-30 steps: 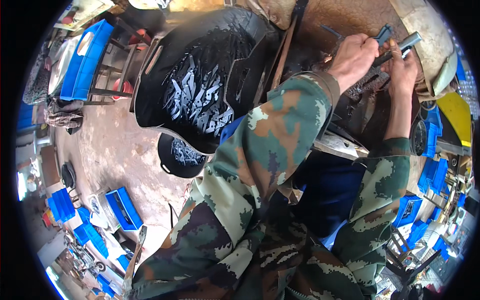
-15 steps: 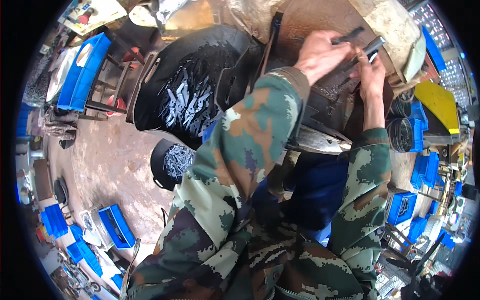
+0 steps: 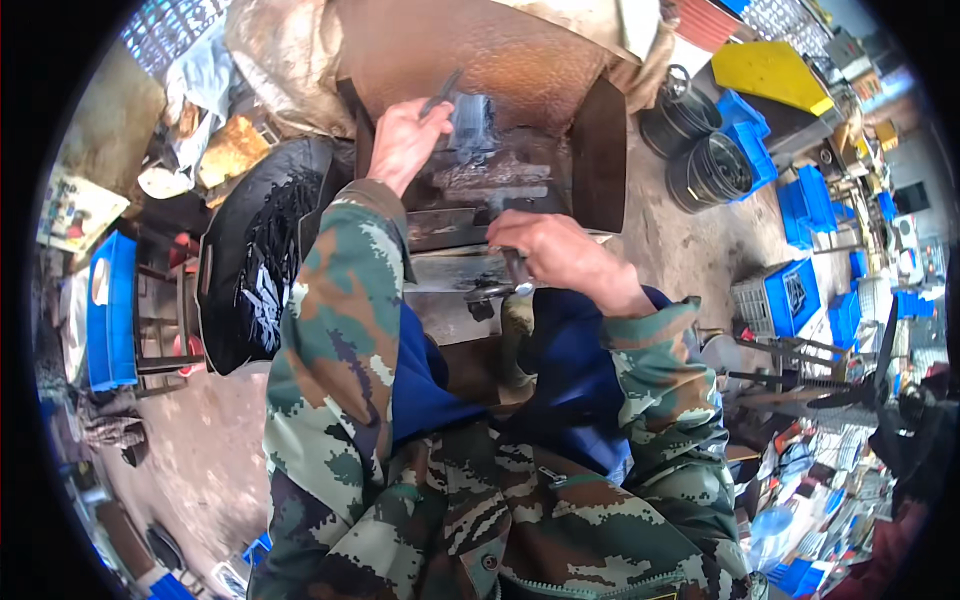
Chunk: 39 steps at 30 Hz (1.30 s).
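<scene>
Both hands have shifted since the earlier frames: the left hand [image 3: 402, 140] has dropped from the upper right of the view toward the centre, and the right hand [image 3: 560, 255] has come away from it, now sitting lower and nearer the body.

Left hand: fingers closed in a pinch on a thin dark metal strip [image 3: 441, 94]. The strip leaves the fingertips up and to the right, its long axis diagonal, free end pointing away from the person toward the rusty metal housing [image 3: 480, 60] just beyond the hand. What the free end touches cannot be told.

Right hand: curled shut, knuckles up, around a short metal tool or handle [image 3: 510, 280] that sticks out below the palm. Its exact kind is not clear. It rests on the flat steel plate [image 3: 450, 270] directly below and left of the hand.

Between the hands lies a scorched, greyish work area [image 3: 490, 175], just right of the left hand and above the right.

Recommended practice, as a judgement: keep the pinch low on the strip for control, hold the diagonal steady, and keep the right hand braced on the plate so that only one hand moves at a time.

Beyond the left forearm stands a black container [image 3: 250, 270].
</scene>
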Tool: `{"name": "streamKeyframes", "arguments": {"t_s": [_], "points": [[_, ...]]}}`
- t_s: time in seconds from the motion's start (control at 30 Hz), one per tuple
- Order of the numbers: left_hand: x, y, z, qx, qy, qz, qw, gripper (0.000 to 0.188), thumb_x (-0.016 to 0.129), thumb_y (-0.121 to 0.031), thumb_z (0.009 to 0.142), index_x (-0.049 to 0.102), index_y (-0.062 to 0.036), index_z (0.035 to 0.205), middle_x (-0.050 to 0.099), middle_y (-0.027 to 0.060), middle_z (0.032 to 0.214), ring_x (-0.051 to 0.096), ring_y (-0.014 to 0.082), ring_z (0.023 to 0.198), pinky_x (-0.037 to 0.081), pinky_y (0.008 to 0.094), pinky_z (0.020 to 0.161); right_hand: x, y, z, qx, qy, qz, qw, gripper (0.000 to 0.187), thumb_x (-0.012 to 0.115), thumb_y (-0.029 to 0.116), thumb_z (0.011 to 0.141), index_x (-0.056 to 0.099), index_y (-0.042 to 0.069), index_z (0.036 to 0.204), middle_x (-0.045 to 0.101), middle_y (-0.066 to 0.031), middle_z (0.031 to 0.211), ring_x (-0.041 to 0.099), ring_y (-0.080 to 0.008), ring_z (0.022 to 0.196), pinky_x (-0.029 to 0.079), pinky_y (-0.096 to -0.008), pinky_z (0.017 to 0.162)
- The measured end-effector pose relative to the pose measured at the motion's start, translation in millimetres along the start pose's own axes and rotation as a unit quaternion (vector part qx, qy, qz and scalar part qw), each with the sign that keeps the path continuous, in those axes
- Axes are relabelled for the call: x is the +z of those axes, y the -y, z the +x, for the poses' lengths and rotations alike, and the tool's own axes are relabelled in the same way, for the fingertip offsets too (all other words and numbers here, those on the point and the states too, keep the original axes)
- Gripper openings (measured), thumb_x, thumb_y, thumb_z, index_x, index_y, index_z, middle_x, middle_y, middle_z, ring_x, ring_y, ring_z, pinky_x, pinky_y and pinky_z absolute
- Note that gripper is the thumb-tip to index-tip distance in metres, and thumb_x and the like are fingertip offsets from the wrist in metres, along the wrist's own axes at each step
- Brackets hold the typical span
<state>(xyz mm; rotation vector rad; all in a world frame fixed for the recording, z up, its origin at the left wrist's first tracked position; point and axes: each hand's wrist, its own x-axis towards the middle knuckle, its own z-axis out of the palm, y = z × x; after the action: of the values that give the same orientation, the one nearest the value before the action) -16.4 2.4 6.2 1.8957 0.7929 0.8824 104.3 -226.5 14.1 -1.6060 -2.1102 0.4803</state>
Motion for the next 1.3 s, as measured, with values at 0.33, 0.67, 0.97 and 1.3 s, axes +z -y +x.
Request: {"name": "streamKeyframes", "arguments": {"t_s": [0.33, 0.67, 0.97, 1.3], "points": [[-13.1, 46.0, -1.2, -0.037, 0.124, 0.240, 0.962, 0.035, 0.065, -0.035, 0.089, 0.071, -0.0090, 0.111, 0.070, 0.0202, 0.101, 0.066, 0.0389, 0.099, 0.051, 0.0439, 0.085, -27.4, 0.8, 26.9, 0.232, -0.045, 0.279, 0.931, 0.022, 0.057, 0.002, 0.088, 0.067, 0.000, 0.108, 0.065, -0.0053, 0.090, 0.058, -0.0087, 0.064, 0.052, -0.0247, 0.053], [20.4, 68.5, 12.9, -0.015, 0.206, 0.179, 0.962, 0.020, 0.060, -0.016, 0.092, 0.069, 0.0002, 0.099, 0.070, 0.0155, 0.084, 0.066, 0.0226, 0.080, 0.050, 0.0357, 0.076, -28.5, -55.8, 58.6, 0.343, -0.195, 0.299, 0.869, 0.025, 0.061, 0.014, 0.096, 0.062, -0.003, 0.114, 0.067, -0.0090, 0.098, 0.058, -0.0109, 0.063, 0.051, -0.0261, 0.049], [32.3, -16.6, 12.6, -0.136, 0.254, -0.196, 0.937, 0.028, 0.058, -0.029, 0.097, 0.068, -0.0045, 0.106, 0.064, 0.0001, 0.077, 0.032, 0.0021, 0.051, 0.024, 0.0207, 0.048, -34.7, -41.6, 80.5, 0.266, -0.321, 0.480, 0.772, 0.023, 0.057, 0.015, 0.100, 0.059, -0.001, 0.117, 0.061, -0.0020, 0.079, 0.043, -0.0053, 0.054, 0.044, -0.0252, 0.048], [16.4, 26.9, 17.1, -0.200, 0.186, -0.185, 0.944, 0.029, 0.054, -0.024, 0.098, 0.065, 0.0007, 0.109, 0.066, 0.0055, 0.096, 0.039, 0.0040, 0.051, 0.029, 0.0227, 0.046, -37.1, -35.4, 66.8, 0.236, -0.347, 0.542, 0.728, 0.016, 0.056, 0.013, 0.099, 0.064, 0.002, 0.107, 0.048, 0.0033, 0.067, 0.037, -0.0054, 0.052, 0.040, -0.0256, 0.047]]}}
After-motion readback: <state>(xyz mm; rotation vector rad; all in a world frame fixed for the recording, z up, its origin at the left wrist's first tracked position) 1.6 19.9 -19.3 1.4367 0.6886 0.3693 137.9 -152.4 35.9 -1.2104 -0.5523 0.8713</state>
